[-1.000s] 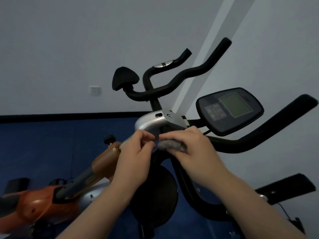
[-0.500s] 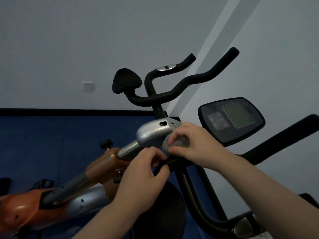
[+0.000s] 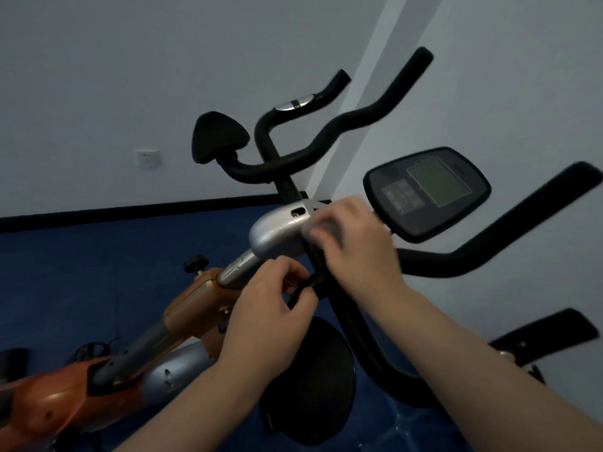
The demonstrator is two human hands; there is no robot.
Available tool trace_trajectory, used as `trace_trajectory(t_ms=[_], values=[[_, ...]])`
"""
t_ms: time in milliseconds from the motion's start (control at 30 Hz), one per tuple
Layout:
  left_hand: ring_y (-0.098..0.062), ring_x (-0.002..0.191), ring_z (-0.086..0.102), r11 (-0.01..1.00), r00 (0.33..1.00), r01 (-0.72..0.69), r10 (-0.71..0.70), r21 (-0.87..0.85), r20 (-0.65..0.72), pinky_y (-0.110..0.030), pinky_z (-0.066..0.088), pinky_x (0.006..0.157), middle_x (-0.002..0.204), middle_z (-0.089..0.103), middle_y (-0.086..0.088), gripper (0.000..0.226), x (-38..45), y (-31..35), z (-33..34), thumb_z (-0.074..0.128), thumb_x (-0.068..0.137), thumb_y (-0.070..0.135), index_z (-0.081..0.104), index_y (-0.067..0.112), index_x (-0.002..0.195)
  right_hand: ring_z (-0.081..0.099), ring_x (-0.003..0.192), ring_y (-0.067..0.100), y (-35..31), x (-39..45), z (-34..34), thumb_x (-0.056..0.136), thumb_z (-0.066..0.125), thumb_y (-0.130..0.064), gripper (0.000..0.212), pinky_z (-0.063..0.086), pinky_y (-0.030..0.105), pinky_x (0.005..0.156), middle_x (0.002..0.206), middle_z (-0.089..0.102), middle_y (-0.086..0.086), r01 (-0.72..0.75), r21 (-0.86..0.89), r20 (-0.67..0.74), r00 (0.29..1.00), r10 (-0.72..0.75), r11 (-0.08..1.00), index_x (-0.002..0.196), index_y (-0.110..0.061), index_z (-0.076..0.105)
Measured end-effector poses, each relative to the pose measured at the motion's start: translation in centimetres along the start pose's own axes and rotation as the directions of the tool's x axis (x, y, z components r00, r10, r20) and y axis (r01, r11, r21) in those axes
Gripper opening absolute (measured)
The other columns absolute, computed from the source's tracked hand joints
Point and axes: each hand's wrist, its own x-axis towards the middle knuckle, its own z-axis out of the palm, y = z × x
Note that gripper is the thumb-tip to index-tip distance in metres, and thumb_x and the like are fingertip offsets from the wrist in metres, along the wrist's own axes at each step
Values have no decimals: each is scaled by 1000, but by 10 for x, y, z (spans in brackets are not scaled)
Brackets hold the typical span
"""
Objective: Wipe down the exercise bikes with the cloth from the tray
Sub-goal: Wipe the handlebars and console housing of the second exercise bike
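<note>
Two hands, left hand (image 3: 270,308), right hand (image 3: 359,249), one cloth (image 3: 321,230), one bike (image 3: 280,233)

Dim, flat indoor light, wide-angle bending at the edges, and motion blur smearing the right hand (image 3: 355,246).

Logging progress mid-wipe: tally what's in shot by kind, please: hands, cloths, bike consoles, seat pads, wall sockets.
Hands: 2, left hand and right hand
Cloths: 1, grey cloth under the right hand
Bike consoles: 1, console
Seat pads: 1, black pad
Wall sockets: 1, socket
Total: 6
</note>
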Motion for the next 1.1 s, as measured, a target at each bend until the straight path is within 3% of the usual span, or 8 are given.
trace_trajectory(t_ms=[100,300,500,600,833,933,1033,1100], values=[[-4,76,57,1000,1000,-1,1,-11,5,-26,46,66,82,59,10,7,0,-2,1,57,77,33,57,35,83,51,91,-3,11,-20,-41,82,68,-23,13,38,6,82,99,57,-8,-81,166,-256,959,122,983,94,-23,64],[-5,82,56,998,998,-4,9,-65,63,-20,43,64,89,57,13,18,-1,-7,0,60,80,27,56,42,88,53,96,-6,-3,-126,-41,78,73,-32,28,38,2,78,99,55,-21,-347,102,61,938,342,932,101,-36,58],[-4,89,55,994,994,-55,63,-94,86,-4,39,71,92,55,13,19,4,-8,0,60,77,24,57,40,87,54,74,-4,-6,-91,-17,83,67,-33,10,39,9,59,80,59,-19,-520,96,38,854,519,849,91,-31,62],[-3,90,55,995,995,-60,66,-78,79,-9,41,71,93,56,11,21,3,-9,2,61,80,18,57,37,87,50,75,0,-9,-102,-19,81,69,-33,14,36,7,61,85,55,-18,-461,-6,-14,887,461,887,90,-32,58],[0,83,58,999,999,-38,38,-17,-16,-13,42,65,88,62,12,14,0,-7,4,57,79,25,59,37,86,56,88,0,-11,-103,-18,83,69,-26,14,48,23,76,99,60,-17,-366,146,-19,928,372,919,96,-29,63],[-4,75,60,1000,998,0,1,20,-60,-18,42,60,85,64,9,14,-3,-3,6,55,82,24,61,36,86,56,90,1,-1,-124,-41,83,69,-25,20,46,17,77,107,55,-21,-173,20,131,977,169,985,101,-32,64],[-7,69,61,1000,994,20,-18,15,-112,-15,46,53,80,66,7,17,-7,-1,7,56,84,20,63,36,85,57,89,-2,17,-124,-73,81,70,-26,19,48,19,79,100,58,-23,-126,-19,341,932,125,992,97,-36,65],[-10,65,62,999,990,27,-31,-29,-135,-16,47,53,78,66,6,17,-8,-2,7,57,85,19,64,34,84,57,88,-5,20,-105,-83,80,72,-24,21,48,15,79,94,61,-22,-119,12,265,958,111,993,96,-36,68]])
